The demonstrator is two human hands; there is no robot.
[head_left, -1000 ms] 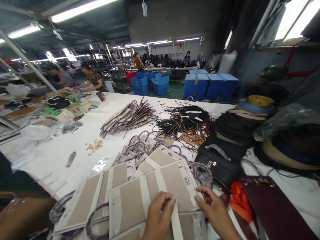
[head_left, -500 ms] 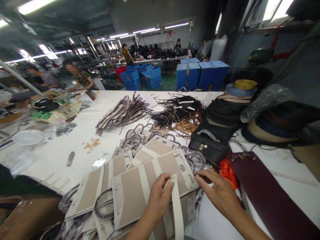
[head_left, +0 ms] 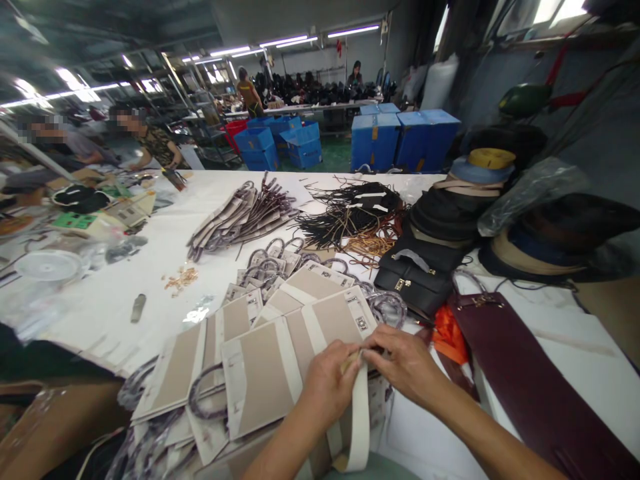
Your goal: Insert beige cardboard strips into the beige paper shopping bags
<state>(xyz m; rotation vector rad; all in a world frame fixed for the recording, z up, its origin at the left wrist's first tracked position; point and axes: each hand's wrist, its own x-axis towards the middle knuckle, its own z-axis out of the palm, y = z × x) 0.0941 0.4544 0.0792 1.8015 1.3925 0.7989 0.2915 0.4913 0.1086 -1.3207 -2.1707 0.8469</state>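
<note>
My left hand [head_left: 325,381] is closed on a cream strip of tape [head_left: 360,420], whose loose length hangs and curls below the fingers. My right hand [head_left: 406,363] meets it from the right, thumb and fingertips pinched at the strip's upper end. Both hands are over the right part of a beige bag panel [head_left: 267,380] with pale bands across it and a small metal fitting near its upper right corner. More such panels [head_left: 185,367] lie stacked to the left, with wrapped round handles [head_left: 203,393] sticking out between them.
Behind the panels are a bundle of wrapped straps [head_left: 245,213], black cords [head_left: 340,213] and small gold pieces [head_left: 181,280]. To the right lie a black bag [head_left: 415,273], a burgundy panel [head_left: 525,360] and stacked strap rolls [head_left: 445,207]. Other people work farther back.
My right hand has moved left from the panel's right edge to the strip and closed on its end. My left hand has shifted slightly right with the strip.
</note>
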